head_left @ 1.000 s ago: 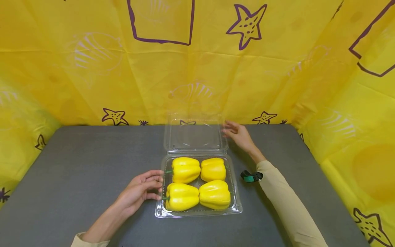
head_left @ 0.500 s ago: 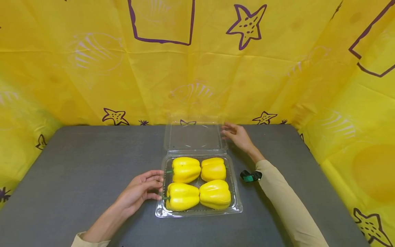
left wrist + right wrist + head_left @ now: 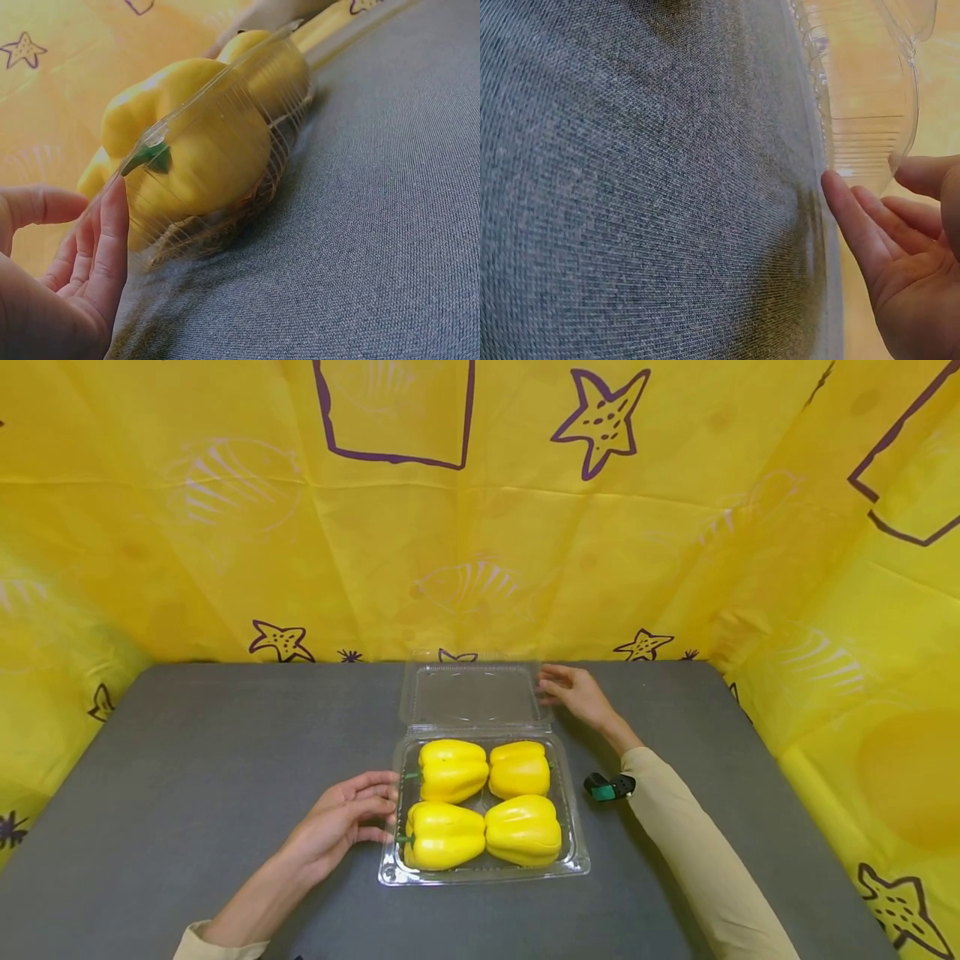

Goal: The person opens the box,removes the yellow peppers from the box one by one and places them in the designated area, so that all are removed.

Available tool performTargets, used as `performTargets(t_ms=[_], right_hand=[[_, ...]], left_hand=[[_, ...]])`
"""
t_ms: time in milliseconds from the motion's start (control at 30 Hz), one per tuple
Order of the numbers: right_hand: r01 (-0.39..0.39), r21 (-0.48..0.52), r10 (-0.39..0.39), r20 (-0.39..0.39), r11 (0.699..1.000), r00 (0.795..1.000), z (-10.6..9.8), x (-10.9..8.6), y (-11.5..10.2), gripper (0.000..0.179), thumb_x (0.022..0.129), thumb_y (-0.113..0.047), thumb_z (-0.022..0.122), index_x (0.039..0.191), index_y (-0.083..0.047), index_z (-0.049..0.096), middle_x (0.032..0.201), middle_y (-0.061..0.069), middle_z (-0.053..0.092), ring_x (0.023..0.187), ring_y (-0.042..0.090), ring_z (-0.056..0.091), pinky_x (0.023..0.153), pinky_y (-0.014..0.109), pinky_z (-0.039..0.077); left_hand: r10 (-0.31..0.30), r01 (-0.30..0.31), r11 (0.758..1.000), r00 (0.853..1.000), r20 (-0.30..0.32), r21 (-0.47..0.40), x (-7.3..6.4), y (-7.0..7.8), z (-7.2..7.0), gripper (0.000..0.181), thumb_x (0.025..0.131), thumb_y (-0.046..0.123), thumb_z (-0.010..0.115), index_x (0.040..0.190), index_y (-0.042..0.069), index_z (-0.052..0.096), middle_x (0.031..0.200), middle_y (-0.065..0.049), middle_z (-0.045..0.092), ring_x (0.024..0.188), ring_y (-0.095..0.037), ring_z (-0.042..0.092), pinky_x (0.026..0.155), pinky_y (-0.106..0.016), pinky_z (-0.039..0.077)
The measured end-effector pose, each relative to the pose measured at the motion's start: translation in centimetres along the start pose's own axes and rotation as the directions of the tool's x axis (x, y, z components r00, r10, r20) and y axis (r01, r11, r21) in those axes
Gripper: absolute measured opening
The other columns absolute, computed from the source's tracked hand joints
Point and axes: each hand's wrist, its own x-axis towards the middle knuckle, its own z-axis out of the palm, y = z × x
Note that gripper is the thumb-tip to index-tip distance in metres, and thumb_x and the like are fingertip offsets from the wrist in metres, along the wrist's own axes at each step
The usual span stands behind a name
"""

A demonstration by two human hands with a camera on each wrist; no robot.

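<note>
A clear plastic clamshell container (image 3: 487,878) lies on the table in the head view, its lid (image 3: 476,697) folded back away from me. Several yellow bell peppers (image 3: 522,831) sit in the base in two rows, with green stems pointing outward. My left hand (image 3: 341,822) is at the base's left side; in the left wrist view its thumb and fingers (image 3: 112,225) pinch the rim beside a green stem (image 3: 154,157). At the lid's right edge is my right hand (image 3: 581,693), its thumb and fingertips (image 3: 836,184) holding the lid's edge.
A grey cloth-covered table (image 3: 225,760) extends around the container. Yellow printed fabric (image 3: 480,527) hangs behind it and along both sides. A black and green wristband device (image 3: 609,787) is on the right wrist.
The lid has tipped further back and down toward the table, with my right hand lowering slightly along with it. The left hand, base and peppers have stayed in place.
</note>
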Motion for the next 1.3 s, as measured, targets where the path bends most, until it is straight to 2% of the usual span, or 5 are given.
performTargets(t_ms=[200, 467, 733, 1100, 1300], right_hand=[[-0.003, -0.062, 0.004, 0.003, 0.998, 1.000, -0.3, -0.2, -0.1, 0.048, 0.102, -0.006, 0.050, 0.143, 0.013, 0.037, 0.136, 0.033, 0.049, 0.110, 0.047, 0.059, 0.086, 0.044, 0.057], [0.028, -0.191, -0.027, 0.009, 0.981, 1.000, -1.4, -2.0, -1.4, 0.048, 0.101, -0.011, 0.053, 0.143, 0.009, 0.039, 0.137, 0.029, 0.050, 0.112, 0.044, 0.059, 0.087, 0.049, 0.055], [0.079, -0.387, -0.071, 0.036, 0.919, 0.997, -3.0, -4.4, -2.4, 0.046, 0.100, -0.014, 0.055, 0.142, 0.002, 0.046, 0.137, 0.023, 0.053, 0.107, 0.037, 0.063, 0.084, 0.045, 0.057], [0.151, -0.455, -0.128, 0.081, 0.877, 0.988, -3.2, -7.1, -4.3, 0.043, 0.100, -0.017, 0.057, 0.138, 0.001, 0.051, 0.135, 0.020, 0.057, 0.115, 0.036, 0.060, 0.096, 0.052, 0.050], [0.198, -0.458, -0.149, 0.141, 0.867, 0.979, -2.4, -8.5, -5.3, 0.043, 0.098, -0.015, 0.061, 0.137, 0.001, 0.052, 0.133, 0.017, 0.058, 0.112, 0.032, 0.062, 0.094, 0.049, 0.052]], left_hand=[[-0.005, 0.005, 1.000, 1.000, -0.016, 0.006, 0.0, 0.0, 0.1, 0.048, 0.091, 0.003, 0.061, 0.134, -0.008, 0.043, 0.102, -0.004, 0.060, 0.079, -0.014, 0.061, 0.068, -0.032, 0.060], [-0.020, 0.021, 1.000, 0.999, -0.034, 0.005, -0.1, 0.1, 0.1, 0.048, 0.091, 0.002, 0.061, 0.134, -0.008, 0.043, 0.101, -0.003, 0.061, 0.078, -0.014, 0.061, 0.068, -0.031, 0.060], [-0.021, 0.021, 1.000, 0.999, -0.026, 0.011, 0.0, 0.0, 0.3, 0.049, 0.091, 0.003, 0.062, 0.135, -0.008, 0.043, 0.101, -0.004, 0.060, 0.079, -0.015, 0.061, 0.069, -0.032, 0.060], [-0.027, 0.027, 1.000, 0.999, -0.029, 0.006, -0.2, -0.1, 0.3, 0.050, 0.091, 0.004, 0.062, 0.136, -0.008, 0.043, 0.102, -0.004, 0.060, 0.080, -0.015, 0.061, 0.071, -0.033, 0.060], [-0.021, 0.021, 1.000, 0.999, -0.031, 0.012, -0.2, 0.1, 0.2, 0.050, 0.091, 0.004, 0.063, 0.135, -0.008, 0.043, 0.102, -0.005, 0.060, 0.079, -0.015, 0.061, 0.070, -0.033, 0.060]])
